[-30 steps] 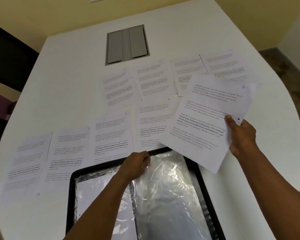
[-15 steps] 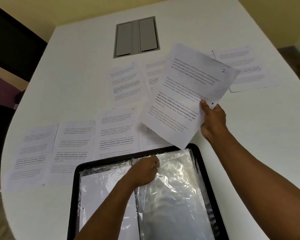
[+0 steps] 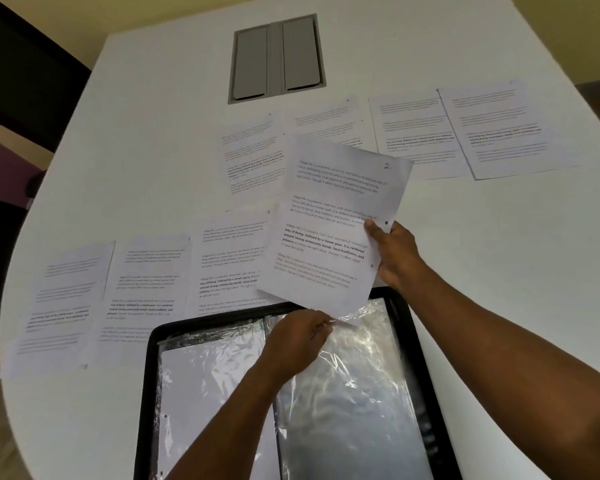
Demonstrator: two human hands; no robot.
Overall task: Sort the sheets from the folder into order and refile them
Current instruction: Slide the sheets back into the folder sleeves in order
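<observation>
Now the printed white sheet marked 2 (image 3: 336, 223), pinched by the right hand (image 3: 394, 254), has dropped toward the black folder's (image 3: 426, 358) far edge, where the left hand (image 3: 298, 337) pinches the clear plastic sleeve (image 3: 354, 375) open: insertion looks imminent.

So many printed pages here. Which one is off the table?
The sheet marked 2, which the right hand pinches by its punched edge above the open folder. The other sheets lie flat on the table.

Glossy crinkled plastic sleeves (image 3: 354, 393), matt paper sheets (image 3: 329, 223), smooth white table (image 3: 153, 133).
</observation>
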